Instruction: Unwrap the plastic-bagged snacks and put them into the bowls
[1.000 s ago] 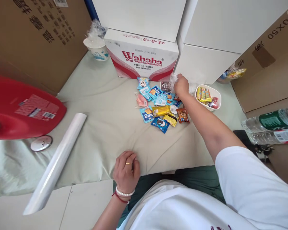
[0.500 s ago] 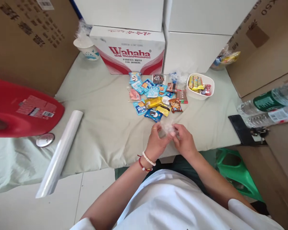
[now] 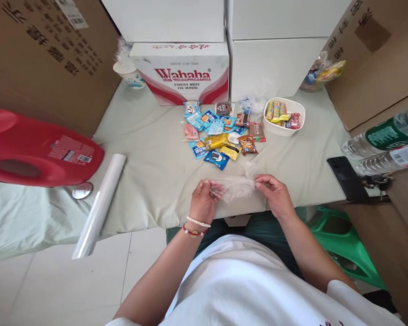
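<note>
A thin clear plastic bag (image 3: 236,185) is stretched between my two hands above the near edge of the pale green cloth (image 3: 156,167). My left hand (image 3: 204,201) pinches its left end and my right hand (image 3: 275,194) pinches its right end. Beyond them lies a heap of small snack packets (image 3: 221,136), blue, yellow and brown. To the right of the heap stands a white bowl (image 3: 285,118) with several wrapped snacks in it.
A roll of clear film (image 3: 100,206) lies at the left, near a red jug (image 3: 37,151) on its side and a metal lid (image 3: 82,190). Behind stand a Wahaha carton (image 3: 182,74), white boxes and a paper cup (image 3: 131,74). A phone (image 3: 347,178), water bottles (image 3: 381,145) and a green stool (image 3: 340,246) are at the right.
My right hand came back from the far snack heap with a clear bag. My left hand rose off the cloth to meet it. The hands have now drawn apart, spreading the bag.
</note>
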Demonstrator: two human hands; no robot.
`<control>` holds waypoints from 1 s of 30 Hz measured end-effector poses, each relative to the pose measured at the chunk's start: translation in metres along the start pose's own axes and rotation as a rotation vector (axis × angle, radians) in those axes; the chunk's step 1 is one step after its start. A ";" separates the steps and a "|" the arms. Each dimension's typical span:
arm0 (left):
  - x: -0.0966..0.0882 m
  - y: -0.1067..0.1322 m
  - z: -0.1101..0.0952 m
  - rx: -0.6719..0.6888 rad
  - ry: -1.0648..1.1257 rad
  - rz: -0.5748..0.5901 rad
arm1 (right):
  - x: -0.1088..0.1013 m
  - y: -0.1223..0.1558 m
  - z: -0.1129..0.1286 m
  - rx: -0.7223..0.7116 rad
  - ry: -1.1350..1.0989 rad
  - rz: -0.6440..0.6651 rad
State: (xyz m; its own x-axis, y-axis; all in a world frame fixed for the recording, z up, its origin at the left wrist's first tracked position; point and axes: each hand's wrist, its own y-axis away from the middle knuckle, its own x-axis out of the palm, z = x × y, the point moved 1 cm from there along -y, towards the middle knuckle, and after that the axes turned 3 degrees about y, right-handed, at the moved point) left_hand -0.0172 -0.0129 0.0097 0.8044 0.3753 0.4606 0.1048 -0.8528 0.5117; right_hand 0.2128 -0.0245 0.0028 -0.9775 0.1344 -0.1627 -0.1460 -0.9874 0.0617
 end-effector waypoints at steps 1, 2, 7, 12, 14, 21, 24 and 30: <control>-0.002 -0.001 -0.003 -0.003 0.030 -0.027 | -0.001 0.001 -0.002 0.005 -0.010 0.000; -0.003 -0.003 -0.005 -0.004 0.053 -0.057 | -0.003 0.003 -0.003 0.013 -0.010 -0.001; -0.008 -0.002 -0.021 0.113 0.080 -0.151 | -0.017 0.003 0.004 -0.045 0.100 -0.040; -0.008 0.013 -0.037 0.218 0.001 -0.054 | -0.004 -0.009 0.026 -0.227 0.149 0.319; -0.011 0.012 -0.046 0.271 -0.013 -0.061 | 0.012 -0.015 0.026 -0.173 0.143 0.554; -0.028 0.016 -0.084 0.640 -0.148 -0.122 | 0.034 -0.032 0.041 -0.232 0.138 0.363; -0.042 0.036 -0.092 0.988 -0.578 0.094 | 0.014 -0.032 0.064 -0.401 0.182 0.155; -0.083 0.041 -0.066 0.751 -1.285 0.757 | -0.021 -0.016 0.037 -0.509 0.429 0.258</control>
State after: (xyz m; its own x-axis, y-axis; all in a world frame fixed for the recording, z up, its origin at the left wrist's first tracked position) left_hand -0.1181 -0.0552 0.0402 0.6857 -0.3738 -0.6246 -0.5736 -0.8058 -0.1474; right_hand 0.2299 -0.0084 0.0413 -0.8096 -0.0505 -0.5848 0.2737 -0.9138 -0.3001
